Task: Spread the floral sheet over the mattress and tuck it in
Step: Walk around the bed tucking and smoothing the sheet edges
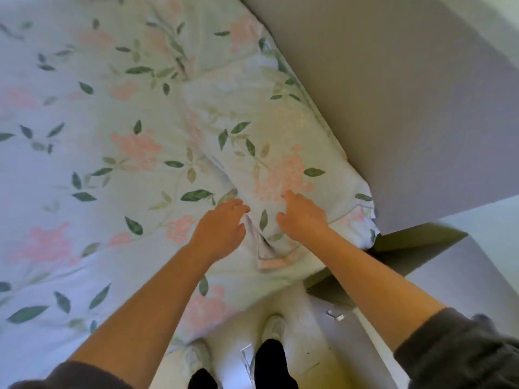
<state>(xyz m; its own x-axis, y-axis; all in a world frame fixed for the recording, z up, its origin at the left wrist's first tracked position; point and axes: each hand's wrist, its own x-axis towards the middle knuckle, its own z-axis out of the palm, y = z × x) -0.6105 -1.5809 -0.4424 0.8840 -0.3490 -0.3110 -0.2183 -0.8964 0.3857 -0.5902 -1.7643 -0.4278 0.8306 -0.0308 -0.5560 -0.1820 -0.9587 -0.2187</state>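
Note:
The floral sheet (92, 153), pale with pink blossoms and green leaves, covers the mattress across the left and middle of the view. A pillow in matching floral cloth (266, 141) lies on it along the wall. My left hand (222, 228) hovers over the pillow's near end, fingers loosely curled and holding nothing. My right hand (302, 214) rests on the same end of the pillow, its fingers bent against the fabric with no cloth gripped. A folded flap of cloth (269, 254) lies between my wrists.
A plain wall (393, 94) runs along the bed's right side. A dark box-like object (393, 256) stands by the bed corner. My feet in pale shoes (273, 327) stand on the light floor below the bed edge.

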